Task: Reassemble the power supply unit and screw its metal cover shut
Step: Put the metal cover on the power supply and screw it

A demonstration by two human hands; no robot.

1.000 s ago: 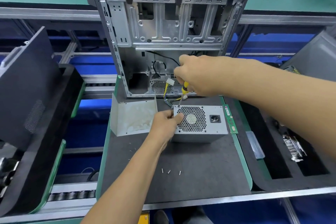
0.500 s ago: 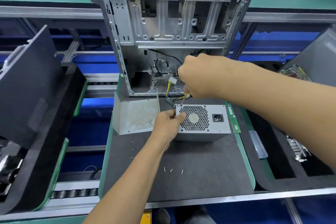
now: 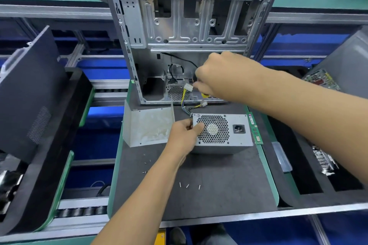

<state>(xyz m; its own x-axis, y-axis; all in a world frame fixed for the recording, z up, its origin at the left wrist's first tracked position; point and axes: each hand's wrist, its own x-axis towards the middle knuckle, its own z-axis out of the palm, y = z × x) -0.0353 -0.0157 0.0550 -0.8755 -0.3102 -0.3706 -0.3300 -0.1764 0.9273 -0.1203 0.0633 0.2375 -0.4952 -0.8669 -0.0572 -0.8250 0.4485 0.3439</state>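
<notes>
We steady the power supply unit (image 3: 223,130) with left hand (image 3: 184,135) fingers pinching its edge; right hand (image 3: 217,76) grips, seemingly, a screwdriver (image 3: 205,95). Next, align its tip on the corner screw.

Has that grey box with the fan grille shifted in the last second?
No. The power supply unit sits as before, its right edge beside the green memory stick, the left hand gripping its corner.
</notes>
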